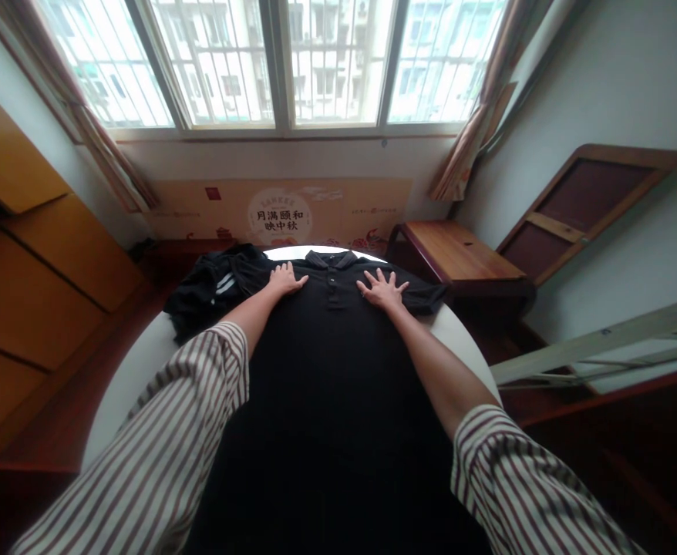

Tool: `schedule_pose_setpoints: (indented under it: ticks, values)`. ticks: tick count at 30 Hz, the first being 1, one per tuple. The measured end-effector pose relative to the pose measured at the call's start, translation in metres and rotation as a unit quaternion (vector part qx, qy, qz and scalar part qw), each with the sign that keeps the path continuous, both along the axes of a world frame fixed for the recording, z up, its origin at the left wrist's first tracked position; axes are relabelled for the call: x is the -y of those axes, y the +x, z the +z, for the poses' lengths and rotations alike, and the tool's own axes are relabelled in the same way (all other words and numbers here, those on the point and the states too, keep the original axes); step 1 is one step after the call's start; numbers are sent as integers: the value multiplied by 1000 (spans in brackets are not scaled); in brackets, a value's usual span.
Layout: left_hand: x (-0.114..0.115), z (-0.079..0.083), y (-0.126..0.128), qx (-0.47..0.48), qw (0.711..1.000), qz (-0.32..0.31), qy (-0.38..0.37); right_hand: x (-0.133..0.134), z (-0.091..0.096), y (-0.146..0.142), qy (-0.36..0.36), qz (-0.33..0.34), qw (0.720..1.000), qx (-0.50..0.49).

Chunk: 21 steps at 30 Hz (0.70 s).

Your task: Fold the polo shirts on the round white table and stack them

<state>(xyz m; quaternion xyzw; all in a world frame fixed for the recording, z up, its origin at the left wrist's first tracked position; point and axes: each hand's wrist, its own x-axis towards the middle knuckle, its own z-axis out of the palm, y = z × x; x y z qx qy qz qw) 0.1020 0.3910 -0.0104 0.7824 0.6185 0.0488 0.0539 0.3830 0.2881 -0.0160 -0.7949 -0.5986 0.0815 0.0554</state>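
A black polo shirt [332,362] lies spread front side up, its collar at the far end and its buttoned placket in the middle. My left hand [286,280] rests flat on its left shoulder area, fingers spread. On the opposite shoulder lies my right hand [382,290], palm down with fingers wide apart and a ring on one finger. Neither hand grips the cloth. Beside my left hand sits a crumpled dark garment [211,289] with white stripes, touching the shirt's left sleeve.
The shirt lies on a round white table [124,408]. Beyond its far right edge stands a low wooden cabinet [459,250]. A printed cardboard panel [338,204] leans under the window. Yellow-brown cupboards [38,285] line the left side, and a pale rail [604,339] stands at right.
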Motion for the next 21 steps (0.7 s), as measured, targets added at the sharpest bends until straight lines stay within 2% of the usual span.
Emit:
schedule_pose_setpoints:
  ticks: [3, 5, 9, 13, 15, 19, 21]
  values:
    - [-5, 2, -2, 9, 1000, 4, -14, 2, 1, 0, 0, 4, 1000, 1]
    - [0, 4, 3, 8, 1000, 8, -5, 2, 1, -1, 3, 3, 1000, -2]
    - [37, 3, 23, 4, 999, -26, 31, 1, 1, 0, 8, 1, 1000, -7]
    - [89, -12, 35, 17, 995, -100, -9, 1, 2, -1, 8, 3, 1000, -8]
    - [107, -18, 33, 19, 993, -115, -12, 5, 4, -5, 30, 5, 1000, -1]
    - [116, -22, 30, 18, 994, -112, 4, 21, 13, -18, 133, 63, 988, 39]
    - [115, -21, 31, 18, 994, -111, 4, 34, 17, -27, 147, 106, 982, 48]
